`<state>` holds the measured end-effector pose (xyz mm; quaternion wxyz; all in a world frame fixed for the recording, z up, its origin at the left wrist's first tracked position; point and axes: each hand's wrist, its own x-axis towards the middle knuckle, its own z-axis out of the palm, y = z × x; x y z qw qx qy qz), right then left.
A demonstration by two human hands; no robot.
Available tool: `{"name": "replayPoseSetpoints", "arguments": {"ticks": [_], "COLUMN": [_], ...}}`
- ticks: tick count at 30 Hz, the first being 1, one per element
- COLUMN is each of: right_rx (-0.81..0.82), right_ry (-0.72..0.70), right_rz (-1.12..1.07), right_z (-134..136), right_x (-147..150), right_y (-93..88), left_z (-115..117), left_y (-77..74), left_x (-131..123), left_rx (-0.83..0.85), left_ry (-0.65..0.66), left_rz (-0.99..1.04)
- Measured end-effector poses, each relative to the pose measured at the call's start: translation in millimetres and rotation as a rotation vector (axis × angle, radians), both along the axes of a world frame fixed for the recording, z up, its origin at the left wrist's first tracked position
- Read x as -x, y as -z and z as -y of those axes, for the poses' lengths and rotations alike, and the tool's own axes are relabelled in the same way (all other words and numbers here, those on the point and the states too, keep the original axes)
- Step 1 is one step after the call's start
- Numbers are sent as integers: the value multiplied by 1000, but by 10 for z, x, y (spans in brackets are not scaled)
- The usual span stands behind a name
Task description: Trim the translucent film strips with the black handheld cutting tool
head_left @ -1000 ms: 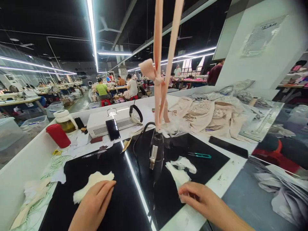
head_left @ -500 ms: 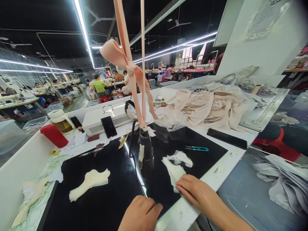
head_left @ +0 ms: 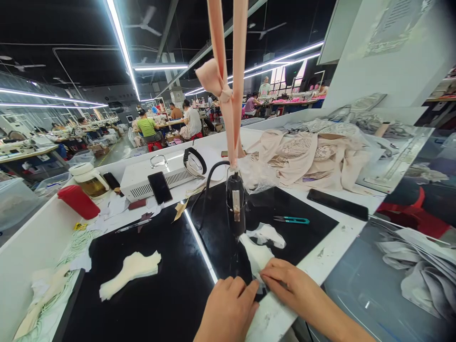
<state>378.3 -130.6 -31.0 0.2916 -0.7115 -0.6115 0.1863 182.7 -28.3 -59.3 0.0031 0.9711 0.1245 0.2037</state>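
A cream-white cut fabric piece (head_left: pixel 254 254) lies near the front edge of the black mat (head_left: pixel 171 294). My right hand (head_left: pixel 290 287) has its fingers closed on the lower right edge of that piece. Close by on the left, my left hand (head_left: pixel 228 308) is closed, its fingertips by the fabric's lower end; what they hold, if anything, is hidden. Just above the fabric hangs a black corded hand tool (head_left: pixel 236 204), upright, tied to a knotted peach fabric strip (head_left: pixel 226 92). Another white scrap (head_left: pixel 267 234) lies behind the fabric piece.
Left on the mat is a stack of cream cut pieces (head_left: pixel 131 270). Teal thread snips (head_left: pixel 292 220) and a dark phone (head_left: pixel 337 204) lie to the right. A white box unit (head_left: pixel 153 183), another phone (head_left: pixel 160 187) and a beige fabric heap (head_left: pixel 313 159) stand behind.
My left hand has moved right and up to the fabric's lower end. The hanging tool has swung right, over the fabric's upper end. My right hand has stayed on the fabric.
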Motion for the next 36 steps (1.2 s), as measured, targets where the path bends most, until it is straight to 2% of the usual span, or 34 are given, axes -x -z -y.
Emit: {"name": "replayPoseSetpoints", "arguments": {"ticks": [10, 15, 21, 27, 31, 36], "right_rx": [18, 36, 30, -6, -42, -154], "right_ry": [31, 44, 73, 149, 219, 313], "right_rz": [-68, -86, -122, -177, -262, -426], "right_z": [-30, -47, -42, -66, -212, -570], "right_x": [-5, -12, 7, 3, -115, -333], "right_y": [24, -3, -4, -12, -66, -193], "left_z": [24, 28, 37, 39, 35, 22], "left_y": [101, 94, 91, 57, 70, 139], "left_x": [18, 12, 30, 8, -32, -65], "left_rx": [81, 93, 126, 92, 94, 93], "left_ry": [-40, -25, -73, -66, -78, -80], "left_rz": [-27, -45, -17, -124, -195, -193]}}
